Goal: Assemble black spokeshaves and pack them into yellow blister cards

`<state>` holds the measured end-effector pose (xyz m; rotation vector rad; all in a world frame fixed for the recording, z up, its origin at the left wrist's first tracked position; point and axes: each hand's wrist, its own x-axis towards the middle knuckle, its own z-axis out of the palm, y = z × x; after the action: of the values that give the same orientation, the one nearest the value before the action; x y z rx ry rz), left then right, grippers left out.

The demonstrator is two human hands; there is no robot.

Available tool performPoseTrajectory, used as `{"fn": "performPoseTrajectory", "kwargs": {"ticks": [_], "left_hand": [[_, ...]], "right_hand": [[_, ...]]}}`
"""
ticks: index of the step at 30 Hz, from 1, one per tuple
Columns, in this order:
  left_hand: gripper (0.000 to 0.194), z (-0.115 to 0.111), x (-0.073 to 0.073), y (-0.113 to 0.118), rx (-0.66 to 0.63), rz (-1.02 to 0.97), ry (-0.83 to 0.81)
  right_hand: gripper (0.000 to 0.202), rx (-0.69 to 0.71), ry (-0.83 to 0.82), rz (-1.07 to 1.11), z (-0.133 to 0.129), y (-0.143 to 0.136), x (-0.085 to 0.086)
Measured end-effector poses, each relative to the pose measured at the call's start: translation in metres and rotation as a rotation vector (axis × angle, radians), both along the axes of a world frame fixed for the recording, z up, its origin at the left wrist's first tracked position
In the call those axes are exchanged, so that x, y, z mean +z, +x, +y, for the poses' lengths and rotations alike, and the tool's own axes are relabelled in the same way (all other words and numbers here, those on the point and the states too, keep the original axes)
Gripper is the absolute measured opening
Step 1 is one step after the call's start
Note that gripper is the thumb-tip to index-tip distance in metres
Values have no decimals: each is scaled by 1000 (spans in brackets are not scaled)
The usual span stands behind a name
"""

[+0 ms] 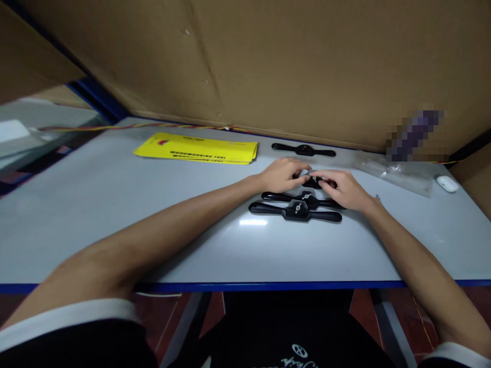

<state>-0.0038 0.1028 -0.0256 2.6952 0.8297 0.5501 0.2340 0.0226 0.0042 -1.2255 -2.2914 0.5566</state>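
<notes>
My left hand (286,175) and my right hand (340,186) are both closed on the middle part of a black spokeshave (313,181), thumbs and fingertips meeting near its metal screw. My palms cover most of its handles. Just in front lies a second spokeshave (307,199), partly behind my right hand. Nearest me is another spokeshave (296,210), with a small screw and what looks like a clear cover at its centre. A further spokeshave (304,149) rests behind my hands, near the back wall.
A stack of yellow printed cards (197,149) reading "WOODWORKING TOOL" lies left of my hands. At the back right are clear plastic bags (399,176) and a white rounded case (447,184). A cardboard wall (245,66) closes off the back of the grey table (215,250).
</notes>
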Motion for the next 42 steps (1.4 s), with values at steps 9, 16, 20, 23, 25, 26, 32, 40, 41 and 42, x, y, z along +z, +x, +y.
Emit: {"fn": "performPoseTrajectory", "kwargs": {"ticks": [9, 16, 20, 23, 25, 26, 32, 40, 41, 42], "left_hand": [[53, 0, 0, 0, 4, -4, -4], [55, 0, -1, 1, 12, 9, 0], [54, 0, -1, 0, -2, 17, -5], [52, 1, 0, -1, -8, 10, -1], [50, 1, 0, -1, -10, 8, 5], [49, 1, 0, -1, -11, 8, 9], [50, 0, 0, -1, -16, 8, 30], [51, 0, -1, 0, -17, 18, 33], [51, 0, -1, 0, -16, 18, 32], [52, 0, -1, 0, -13, 18, 31]], "right_hand": [[28, -51, -19, -16, 2, 1, 0], [13, -63, -7, -8, 1, 0, 1], [18, -37, 2, -26, 1, 0, 1], [26, -8, 4, -30, 0, 0, 0], [33, 4, -3, -29, 0, 0, 0], [36, 4, -6, -24, 0, 0, 0], [36, -43, 20, -2, 2, 1, -3], [36, 1, 7, -2, 2, 1, -1], [35, -8, 3, -1, 2, 0, -1], [32, -25, -1, 5, 2, 0, 0]]}}
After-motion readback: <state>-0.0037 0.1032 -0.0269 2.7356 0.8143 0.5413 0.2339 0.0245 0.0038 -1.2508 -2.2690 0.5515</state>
